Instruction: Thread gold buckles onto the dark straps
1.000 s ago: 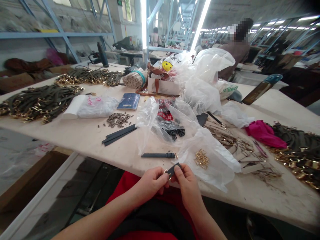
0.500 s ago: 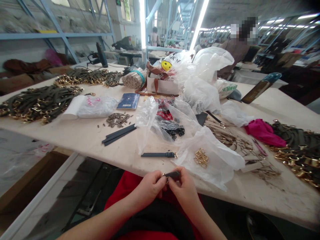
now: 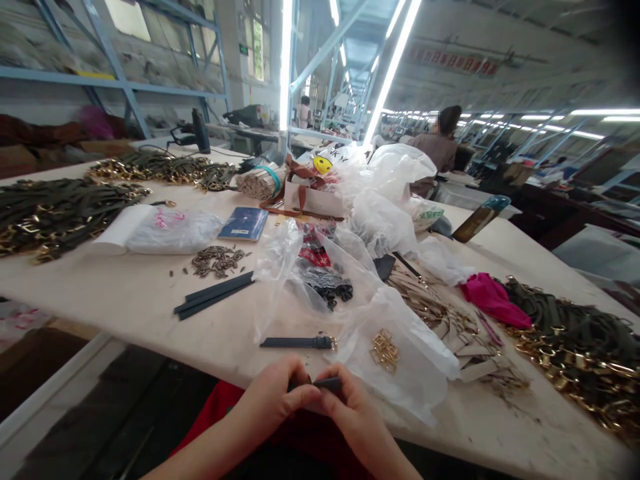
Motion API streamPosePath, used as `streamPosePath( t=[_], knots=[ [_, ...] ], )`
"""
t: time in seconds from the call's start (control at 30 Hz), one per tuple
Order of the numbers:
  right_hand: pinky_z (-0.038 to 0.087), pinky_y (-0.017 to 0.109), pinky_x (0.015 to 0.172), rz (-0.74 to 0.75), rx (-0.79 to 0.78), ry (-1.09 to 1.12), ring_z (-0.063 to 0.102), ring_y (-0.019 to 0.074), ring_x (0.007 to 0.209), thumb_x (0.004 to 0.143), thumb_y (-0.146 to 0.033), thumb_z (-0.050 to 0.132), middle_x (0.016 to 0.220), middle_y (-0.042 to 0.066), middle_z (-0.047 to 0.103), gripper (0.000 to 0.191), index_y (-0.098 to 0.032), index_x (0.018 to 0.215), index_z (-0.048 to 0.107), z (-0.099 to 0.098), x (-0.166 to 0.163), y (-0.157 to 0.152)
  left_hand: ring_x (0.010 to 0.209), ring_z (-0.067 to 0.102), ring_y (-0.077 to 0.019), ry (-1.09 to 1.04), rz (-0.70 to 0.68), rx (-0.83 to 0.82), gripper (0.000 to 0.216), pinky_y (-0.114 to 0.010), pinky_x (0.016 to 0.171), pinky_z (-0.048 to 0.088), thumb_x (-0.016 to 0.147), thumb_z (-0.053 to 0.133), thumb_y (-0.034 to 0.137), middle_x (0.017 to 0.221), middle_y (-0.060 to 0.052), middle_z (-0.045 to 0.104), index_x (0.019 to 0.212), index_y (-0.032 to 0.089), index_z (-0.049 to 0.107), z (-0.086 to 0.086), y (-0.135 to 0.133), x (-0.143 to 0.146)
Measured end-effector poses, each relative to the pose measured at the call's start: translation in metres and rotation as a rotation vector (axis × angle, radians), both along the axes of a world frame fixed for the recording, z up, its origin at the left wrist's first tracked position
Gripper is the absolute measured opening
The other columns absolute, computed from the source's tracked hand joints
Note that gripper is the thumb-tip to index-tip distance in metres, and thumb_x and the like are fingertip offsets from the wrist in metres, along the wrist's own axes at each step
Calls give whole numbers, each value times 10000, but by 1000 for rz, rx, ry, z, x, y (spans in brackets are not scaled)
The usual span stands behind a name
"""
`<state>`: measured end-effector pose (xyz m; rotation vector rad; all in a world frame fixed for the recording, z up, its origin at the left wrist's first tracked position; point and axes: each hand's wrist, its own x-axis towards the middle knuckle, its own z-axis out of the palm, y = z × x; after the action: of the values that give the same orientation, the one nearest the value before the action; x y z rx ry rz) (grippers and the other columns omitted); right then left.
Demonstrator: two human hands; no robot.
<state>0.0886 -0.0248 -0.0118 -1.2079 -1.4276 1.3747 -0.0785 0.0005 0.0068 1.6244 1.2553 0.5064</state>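
In the head view, my left hand (image 3: 280,392) and my right hand (image 3: 353,401) meet at the table's front edge. Both are closed on one short dark leather strap (image 3: 328,383), thumbs pressed close together over it. Its right part shows between the fingers; the rest is hidden in my grip. Just beyond them lies another dark strap with a gold buckle (image 3: 299,343). To the right, several gold buckles (image 3: 384,351) rest on a clear plastic sheet (image 3: 417,377). Loose dark strips (image 3: 214,295) lie to the left.
Small metal pieces (image 3: 219,261), a blue booklet (image 3: 243,223) and a plastic-wrapped pack (image 3: 173,229) lie at left. Heaps of buckled straps (image 3: 65,210) cover the far left, others (image 3: 575,340) the right. Plastic bags (image 3: 385,207) fill the centre back. A person (image 3: 435,150) is beyond the table.
The view has tilted up and shifted a little to the right. A gold metal part visible between my hands earlier is now covered by my fingers, which have closed together over the strap.
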Motion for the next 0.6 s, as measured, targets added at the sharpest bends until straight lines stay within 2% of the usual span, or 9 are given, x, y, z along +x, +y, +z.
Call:
streamPosePath(
  t=[0.07, 0.1, 0.17, 0.23, 0.3, 0.37, 0.47, 0.6],
  knots=[
    [424, 262, 587, 71, 38, -56, 536, 148, 635, 806, -405, 493, 692, -4, 585, 220, -207, 854, 576, 3, 9, 20, 556, 503, -131, -56, -43, 13, 318, -216, 561, 361, 729, 547, 307, 625, 48, 551, 1020, 179, 539, -1, 6, 0],
    [432, 271, 594, 64, 85, -110, 544, 155, 638, 823, -411, 456, 695, 3, 592, 247, -205, 871, 583, 4, 14, 34, 558, 509, -129, -74, -76, 16, 318, -217, 573, 369, 748, 519, 290, 646, 45, 561, 1051, 194, 537, -2, 8, 0],
    [441, 292, 647, -48, 209, -249, 556, 169, 683, 839, -372, 421, 731, 22, 600, 245, -198, 886, 586, 4, 24, 69, 546, 496, -120, -83, -94, 14, 229, -211, 555, 366, 786, 464, 299, 640, 37, 549, 949, 190, 582, -3, 11, 0],
    [421, 313, 759, -190, 354, -459, 558, 188, 815, 807, -253, 457, 857, 53, 604, 176, -195, 883, 604, 1, 29, 107, 517, 464, -112, -96, -29, -12, 219, -200, 507, 353, 803, 431, 329, 594, 39, 506, 841, 169, 576, -5, 14, -1],
    [393, 322, 809, -226, 402, -561, 552, 197, 848, 735, -139, 503, 886, 62, 597, 164, -200, 819, 631, -4, 30, 138, 500, 437, -106, -129, 37, -36, 229, -192, 480, 347, 803, 428, 352, 564, 49, 469, 834, 161, 550, -8, 17, -2],
    [386, 330, 800, -228, 397, -594, 555, 200, 801, 672, -70, 533, 831, 59, 593, 182, -202, 738, 638, -9, 27, 159, 490, 421, -99, -164, 44, -54, 233, -189, 473, 348, 800, 431, 364, 560, 54, 458, 838, 160, 536, -11, 19, -4],
    [383, 352, 785, -259, 389, -605, 551, 208, 768, 645, -58, 554, 781, 57, 583, 158, -196, 683, 622, -15, 25, 173, 462, 404, -87, -192, 49, -80, 236, -186, 459, 341, 791, 436, 385, 548, 60, 454, 805, 164, 520, -14, 20, -7],
    [398, 383, 793, -289, 347, -499, 546, 223, 813, 710, -180, 552, 843, 71, 595, 109, -181, 809, 600, -11, 30, 162, 416, 397, -83, -224, 112, -116, 270, -190, 427, 331, 769, 445, 444, 509, 70, 454, 775, 176, 481, -16, 24, -10]
  ],
)
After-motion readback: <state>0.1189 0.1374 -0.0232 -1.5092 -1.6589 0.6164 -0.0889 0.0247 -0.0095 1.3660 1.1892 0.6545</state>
